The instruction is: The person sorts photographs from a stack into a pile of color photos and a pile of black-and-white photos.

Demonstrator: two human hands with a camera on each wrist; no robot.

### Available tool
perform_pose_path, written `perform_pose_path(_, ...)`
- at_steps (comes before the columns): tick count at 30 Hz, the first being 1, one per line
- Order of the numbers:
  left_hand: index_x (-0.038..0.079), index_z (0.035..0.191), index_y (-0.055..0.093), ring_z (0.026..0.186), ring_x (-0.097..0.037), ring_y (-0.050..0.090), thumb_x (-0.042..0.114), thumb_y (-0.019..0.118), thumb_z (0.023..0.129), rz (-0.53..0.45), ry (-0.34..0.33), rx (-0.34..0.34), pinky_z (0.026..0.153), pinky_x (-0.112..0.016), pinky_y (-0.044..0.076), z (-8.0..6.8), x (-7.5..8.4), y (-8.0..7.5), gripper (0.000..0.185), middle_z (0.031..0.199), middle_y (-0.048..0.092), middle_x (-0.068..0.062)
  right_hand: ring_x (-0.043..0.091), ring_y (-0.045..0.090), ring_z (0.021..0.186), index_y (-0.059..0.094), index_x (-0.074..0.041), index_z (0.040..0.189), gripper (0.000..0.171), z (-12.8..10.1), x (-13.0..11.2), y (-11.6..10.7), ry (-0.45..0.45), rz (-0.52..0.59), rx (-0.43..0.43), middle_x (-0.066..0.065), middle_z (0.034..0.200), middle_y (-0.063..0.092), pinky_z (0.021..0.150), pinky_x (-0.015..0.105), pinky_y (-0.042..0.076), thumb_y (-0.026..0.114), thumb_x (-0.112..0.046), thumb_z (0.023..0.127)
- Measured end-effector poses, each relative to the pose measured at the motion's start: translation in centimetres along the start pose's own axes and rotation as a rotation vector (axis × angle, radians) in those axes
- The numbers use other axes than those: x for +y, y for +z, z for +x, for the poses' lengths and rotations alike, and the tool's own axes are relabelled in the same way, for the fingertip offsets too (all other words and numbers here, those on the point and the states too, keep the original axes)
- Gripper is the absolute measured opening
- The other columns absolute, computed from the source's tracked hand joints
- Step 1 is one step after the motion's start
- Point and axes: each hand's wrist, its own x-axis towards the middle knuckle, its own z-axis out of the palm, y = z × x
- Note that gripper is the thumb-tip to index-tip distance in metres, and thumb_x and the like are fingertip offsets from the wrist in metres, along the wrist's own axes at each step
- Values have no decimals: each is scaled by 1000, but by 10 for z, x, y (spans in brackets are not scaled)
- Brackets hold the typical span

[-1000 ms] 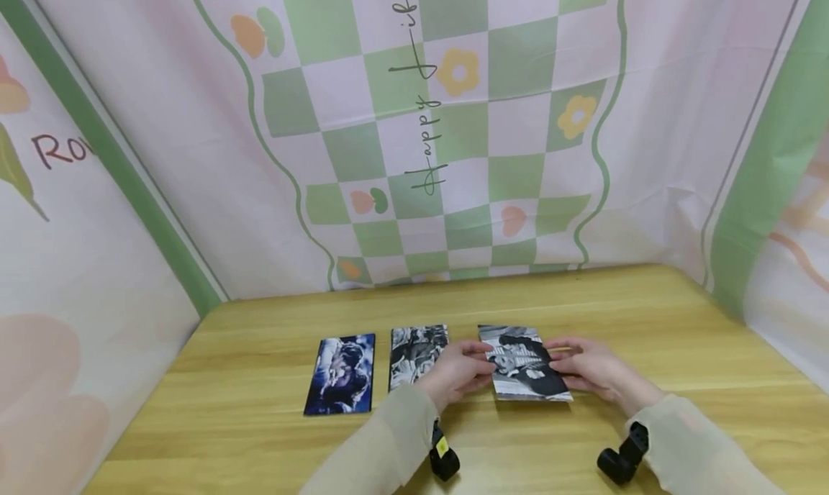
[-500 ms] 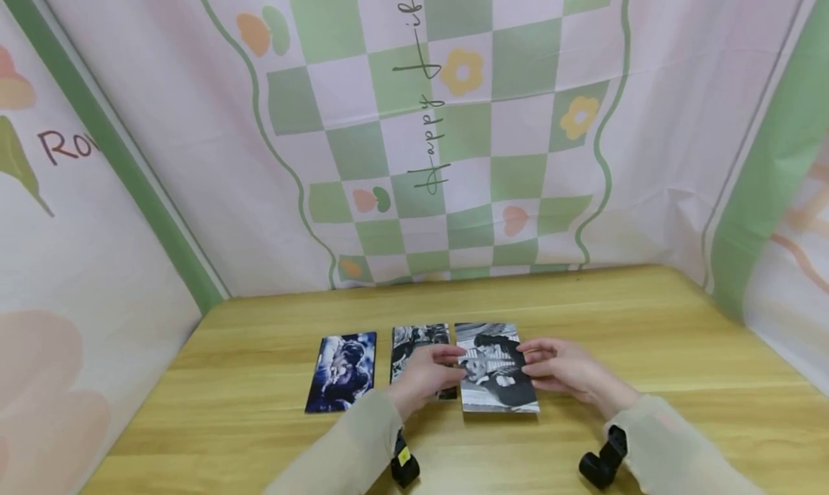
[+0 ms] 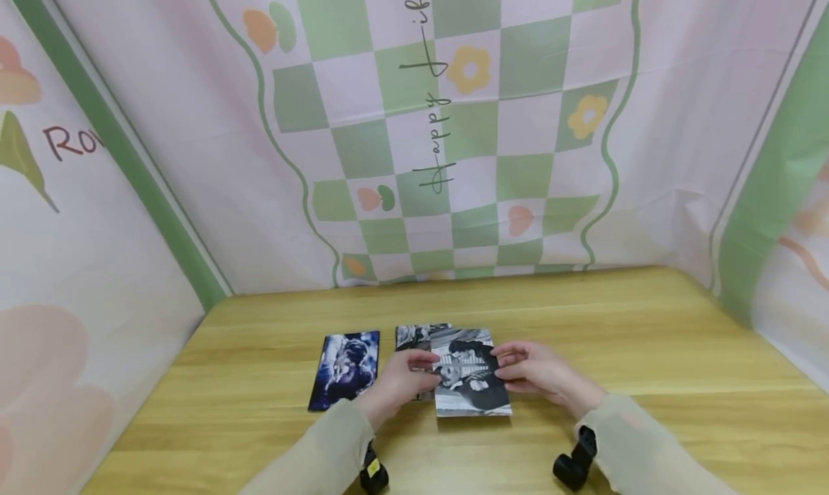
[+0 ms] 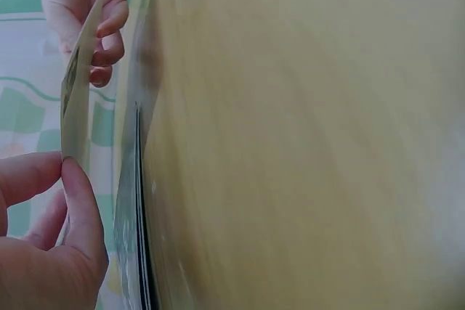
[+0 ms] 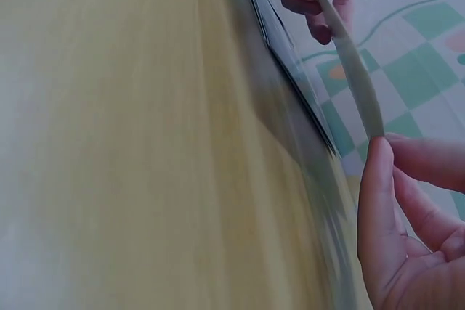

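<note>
- Black-and-white photo print (image 3: 470, 373): held by both hands just above the wooden table (image 3: 648, 351), partly covering the middle print beneath it. The wrist views show it edge-on, lifted clear of the tabletop, as a thin pale sheet (image 4: 76, 99) (image 5: 349, 63).
- Left hand (image 3: 396, 380): pinches the left edge of the black-and-white photo print; thumb (image 4: 81, 201) pressed on the upper face, the other fingers curled underneath it. The sleeve is pale beige.
- Right hand (image 3: 536, 369): pinches the right edge of the same print; thumb (image 5: 378, 186) on the face, fingers bent below. In the left wrist view its curled fingers (image 4: 109, 34) wrap the far edge.
- Middle print (image 3: 414, 337): black-and-white, lying flat on the table; only its far part shows, the rest hidden by the left hand and the held print. In the wrist views, dark thin edges of a flat print (image 4: 139, 208) (image 5: 290, 70) lie on the wood below the held sheet.
- Blue-toned print (image 3: 345, 369): flat on the table, just left of the middle print, apart from both hands.
- Table: light wood grain, blurred in both wrist views.
- Backdrop cloth (image 3: 466, 142): pink and green checks with flower motifs and script lettering, hanging behind the table; side panels in pink with green stripes.
- Black wrist mounts (image 3: 573, 462): one on each forearm, near the table's near edge.
</note>
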Motion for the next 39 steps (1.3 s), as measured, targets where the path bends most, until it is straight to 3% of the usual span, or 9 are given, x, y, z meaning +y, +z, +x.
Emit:
perform_pose_path(11, -5, 114, 61, 85, -13, 58, -1, 67, 81, 28, 29, 24, 76, -28, 56, -4, -6, -20, 34, 102, 63, -12, 12, 59, 75, 47, 13, 125, 46, 9, -8, 23, -5, -19, 24, 8, 96, 59, 66, 22, 57, 63, 6, 82)
perform_pose_path(20, -2, 117, 62, 84, -14, 59, 3, 67, 82, 73, -1, 53, 71, -28, 55, -9, -7, -36, 35, 105, 62, -11, 12, 58, 73, 50, 12, 122, 42, 18, -13, 38, -2, -15, 44, 7, 93, 58, 63, 22, 56, 63, 7, 82)
perform_pose_path(29, -1, 121, 58, 84, -15, 61, 3, 65, 86, 63, -41, 44, 76, -30, 58, -11, -6, -46, 36, 111, 59, -13, 12, 58, 71, 51, 10, 120, 39, 25, -16, 49, -15, -39, 57, 7, 91, 58, 63, 22, 56, 62, 7, 83)
perform_pose_path(39, -2, 120, 59, 94, -21, 63, 2, 68, 83, 160, 13, 38, 76, -30, 58, -6, -11, -56, 38, 114, 60, -15, 14, 58, 69, 54, 9, 118, 39, 40, -15, 58, 11, -93, 110, 10, 90, 58, 59, 23, 56, 64, 10, 80)
